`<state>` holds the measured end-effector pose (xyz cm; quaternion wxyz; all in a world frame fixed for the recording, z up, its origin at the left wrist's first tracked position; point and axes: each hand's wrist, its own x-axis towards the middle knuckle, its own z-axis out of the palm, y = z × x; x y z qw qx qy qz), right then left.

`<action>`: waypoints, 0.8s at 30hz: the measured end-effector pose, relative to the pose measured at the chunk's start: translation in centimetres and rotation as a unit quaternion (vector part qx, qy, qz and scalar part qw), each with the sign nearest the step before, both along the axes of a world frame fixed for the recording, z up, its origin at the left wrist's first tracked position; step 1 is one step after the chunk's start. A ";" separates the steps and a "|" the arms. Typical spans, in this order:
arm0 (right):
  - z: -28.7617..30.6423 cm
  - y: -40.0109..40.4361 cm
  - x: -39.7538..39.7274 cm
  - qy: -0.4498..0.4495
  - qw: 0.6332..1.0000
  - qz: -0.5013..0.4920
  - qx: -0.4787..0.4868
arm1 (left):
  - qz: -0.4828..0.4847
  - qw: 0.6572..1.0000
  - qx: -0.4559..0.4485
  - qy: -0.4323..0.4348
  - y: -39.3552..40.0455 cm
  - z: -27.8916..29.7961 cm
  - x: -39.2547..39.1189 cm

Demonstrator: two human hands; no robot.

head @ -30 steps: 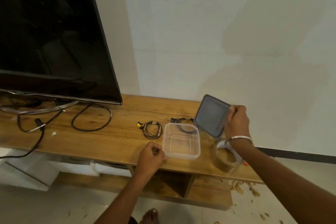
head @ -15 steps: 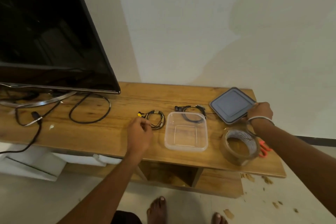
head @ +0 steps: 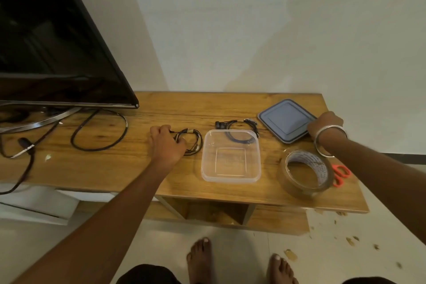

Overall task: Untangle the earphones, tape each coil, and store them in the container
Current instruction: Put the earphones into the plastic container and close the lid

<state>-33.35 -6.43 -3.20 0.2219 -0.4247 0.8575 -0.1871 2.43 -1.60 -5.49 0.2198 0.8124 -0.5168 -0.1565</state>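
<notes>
Black earphone cord, the nearer coil (head: 192, 140), lies touching the left hand (head: 166, 143), on that hand's right side and partly under its curled fingers. Those fingers appear to be closing on the coil's left edge, though whether they already pinch the wire I cannot tell. The bundle is a loose oval with its long axis running roughly away from the person, and a pale band crosses its far edge.

Just to the right of that hand's coil stands the clear container (head: 231, 155), open and with nothing in it. Beyond the container's far rim lies a second coil (head: 237, 128), between the two hands and touched by neither.

Further right, the blue-grey lid (head: 285, 120) lies flat on the wooden top (head: 110, 163), and the right hand (head: 326, 125) rests at its near right edge; the fingers are hidden, so their grip is unclear. Nearer the person than that hand sits the tape roll (head: 306, 173), with the orange scissors (head: 341, 174) just beyond it on the right.

In my judgement the left hand is plainly the nearer for lifting the first coil.
</notes>
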 end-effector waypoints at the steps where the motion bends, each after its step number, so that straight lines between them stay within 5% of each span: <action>1: 0.0 -0.1 0.0 0.011 1.000 0.008 0.000 | -0.004 1.000 0.009 -0.012 0.0 0.0 0.0; 8: 1.0 0.6 2.7 0.172 0.978 0.121 0.007 | -0.038 0.997 0.011 -0.063 0.1 0.5 -0.3; 16: 0.7 -1.4 8.3 0.148 0.922 0.349 -0.082 | -0.063 0.992 0.003 -0.110 -0.3 0.4 0.1; 24: -0.1 -3.0 11.6 0.161 0.874 0.451 -0.081 | -0.079 0.992 0.004 -0.097 -0.7 0.4 0.3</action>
